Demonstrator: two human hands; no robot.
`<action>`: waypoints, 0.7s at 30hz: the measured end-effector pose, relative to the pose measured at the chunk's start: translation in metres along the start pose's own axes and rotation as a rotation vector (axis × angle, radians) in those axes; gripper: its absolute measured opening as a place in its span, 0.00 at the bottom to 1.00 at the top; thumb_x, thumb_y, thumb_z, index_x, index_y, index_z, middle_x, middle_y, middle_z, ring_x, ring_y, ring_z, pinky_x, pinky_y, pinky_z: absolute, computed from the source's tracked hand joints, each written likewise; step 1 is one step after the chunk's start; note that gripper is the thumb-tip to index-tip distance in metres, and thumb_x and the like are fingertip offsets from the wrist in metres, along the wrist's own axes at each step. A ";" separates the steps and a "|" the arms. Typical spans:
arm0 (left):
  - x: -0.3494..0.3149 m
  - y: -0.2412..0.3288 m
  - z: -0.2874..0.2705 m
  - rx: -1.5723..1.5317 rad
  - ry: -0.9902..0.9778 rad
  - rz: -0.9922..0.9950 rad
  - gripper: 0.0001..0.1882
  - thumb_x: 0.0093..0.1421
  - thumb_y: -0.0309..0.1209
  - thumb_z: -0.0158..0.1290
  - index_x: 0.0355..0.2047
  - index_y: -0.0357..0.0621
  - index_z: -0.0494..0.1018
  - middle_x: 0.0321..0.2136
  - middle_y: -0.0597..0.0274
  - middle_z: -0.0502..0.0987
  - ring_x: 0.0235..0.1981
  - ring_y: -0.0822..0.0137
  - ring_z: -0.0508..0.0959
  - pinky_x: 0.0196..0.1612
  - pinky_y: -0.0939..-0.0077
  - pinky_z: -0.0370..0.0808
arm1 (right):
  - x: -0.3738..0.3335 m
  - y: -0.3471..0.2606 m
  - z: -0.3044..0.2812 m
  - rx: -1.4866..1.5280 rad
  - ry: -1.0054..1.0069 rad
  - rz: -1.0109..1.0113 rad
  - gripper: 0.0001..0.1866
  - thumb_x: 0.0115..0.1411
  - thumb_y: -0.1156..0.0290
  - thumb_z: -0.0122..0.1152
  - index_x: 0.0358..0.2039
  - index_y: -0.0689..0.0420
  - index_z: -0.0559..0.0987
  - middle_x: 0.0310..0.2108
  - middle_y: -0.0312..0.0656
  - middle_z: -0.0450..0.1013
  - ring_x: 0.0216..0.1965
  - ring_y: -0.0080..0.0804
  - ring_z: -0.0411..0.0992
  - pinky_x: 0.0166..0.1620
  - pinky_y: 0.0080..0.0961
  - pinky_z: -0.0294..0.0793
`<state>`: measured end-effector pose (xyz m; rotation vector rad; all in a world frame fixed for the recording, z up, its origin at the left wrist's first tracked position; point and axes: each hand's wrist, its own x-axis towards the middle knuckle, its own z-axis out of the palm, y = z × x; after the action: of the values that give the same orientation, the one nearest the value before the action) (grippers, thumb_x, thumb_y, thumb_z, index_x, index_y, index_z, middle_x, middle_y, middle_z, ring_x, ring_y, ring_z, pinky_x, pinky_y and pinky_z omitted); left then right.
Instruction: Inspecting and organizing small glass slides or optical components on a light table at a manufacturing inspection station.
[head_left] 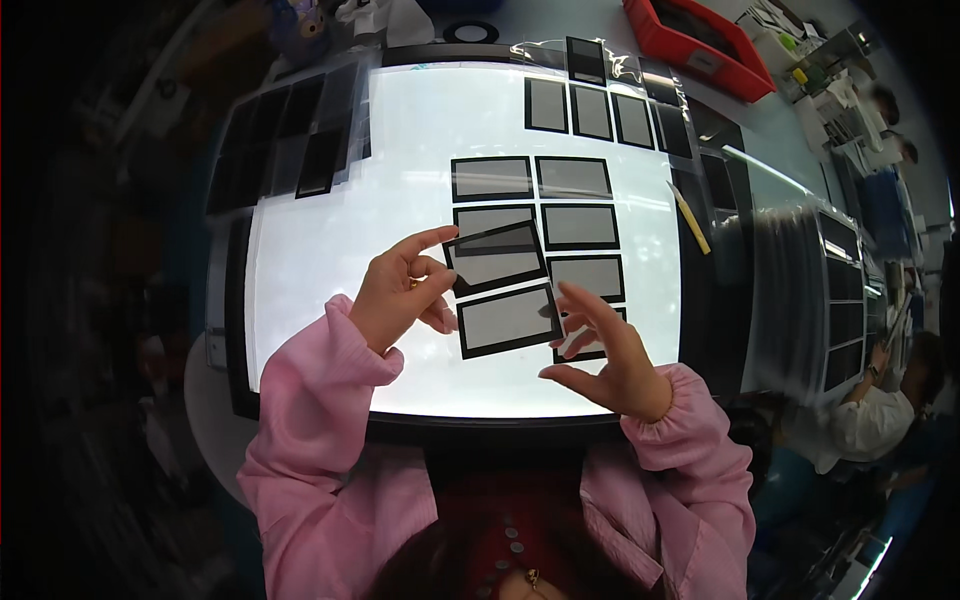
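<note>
Two clear grey panels with black borders, an upper panel (497, 262) and a lower panel (508, 318), sit tilted over the glowing white light table (330, 260). My left hand (402, 285) is closed in a pinch at the left edge of the upper panel. That panel overlaps a bordered panel (495, 217) beneath it. Beside the lower panel's right edge is my right hand (615, 355), its thumb and fingers spread apart. Whether a fingertip touches that edge, I cannot tell. My right fingers partly cover another bordered panel (592, 347) lying underneath.
More bordered panels (580, 227) lie in rows on the light table, others near its far right edge. A stack of dark-framed sheets (280, 140) overlaps the left corner. A yellow-handled knife (692, 225) lies at right. Behind stands a red tray (735, 75). A person (875, 415) is at far right.
</note>
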<state>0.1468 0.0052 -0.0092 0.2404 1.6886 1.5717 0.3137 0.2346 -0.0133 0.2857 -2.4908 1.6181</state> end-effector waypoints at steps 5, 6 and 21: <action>0.000 0.004 0.000 0.009 -0.054 -0.058 0.29 0.65 0.21 0.52 0.66 0.37 0.60 0.27 0.64 0.77 0.22 0.69 0.82 0.27 0.77 0.84 | -0.001 0.003 0.005 -0.579 0.009 -0.298 0.26 0.48 0.77 0.74 0.50 0.53 0.80 0.29 0.38 0.71 0.24 0.27 0.69 0.23 0.22 0.70; -0.001 0.003 0.000 0.007 -0.056 -0.063 0.29 0.65 0.21 0.52 0.66 0.37 0.60 0.27 0.64 0.77 0.22 0.69 0.82 0.27 0.77 0.84 | -0.002 0.004 0.004 -0.586 0.031 -0.290 0.27 0.46 0.79 0.72 0.50 0.50 0.81 0.30 0.36 0.69 0.25 0.27 0.68 0.24 0.23 0.68; -0.010 0.004 0.012 0.238 -0.045 -0.047 0.33 0.64 0.19 0.50 0.68 0.43 0.54 0.21 0.65 0.75 0.14 0.76 0.74 0.18 0.83 0.72 | 0.008 0.009 0.008 -0.705 -0.064 -0.224 0.22 0.52 0.82 0.60 0.50 0.55 0.81 0.54 0.41 0.76 0.58 0.43 0.73 0.55 0.41 0.75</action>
<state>0.1598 0.0090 -0.0007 0.3522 1.8324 1.3211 0.3033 0.2304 -0.0229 0.4901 -2.7561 0.5941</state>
